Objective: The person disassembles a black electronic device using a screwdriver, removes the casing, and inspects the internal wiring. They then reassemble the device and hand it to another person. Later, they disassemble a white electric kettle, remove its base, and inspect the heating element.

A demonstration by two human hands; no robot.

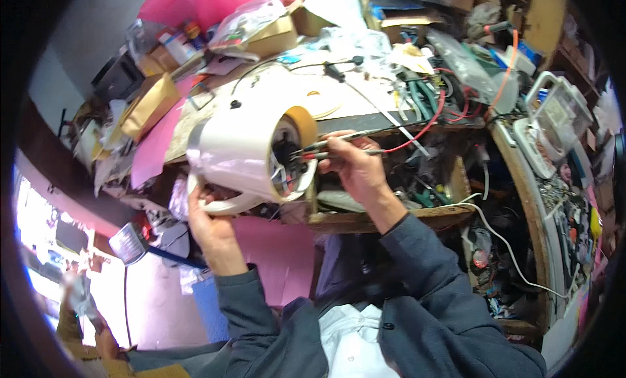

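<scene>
A white electric kettle (228, 150) is tilted on its side at the front edge of the workbench. Its tan-rimmed open end faces right and shows dark parts and wires (285, 153) inside. My left hand (212, 225) is closed round its white handle (233, 204) from below. Two thin test probes (332, 143), one on a black lead and one on a red lead (438, 114), are pinched together in my right hand (357, 166). Their tips reach into the kettle's open end; whether they touch a contact there is too small to tell.
Cables, a brown paper package (151, 104) and plastic bags crowd the workbench (254, 98). Below its edge is a cluttered shelf (417, 215). At right stand a clear plastic box (564, 111) and a tray of small parts (567, 215). Another person's arm (104, 335) shows at lower left.
</scene>
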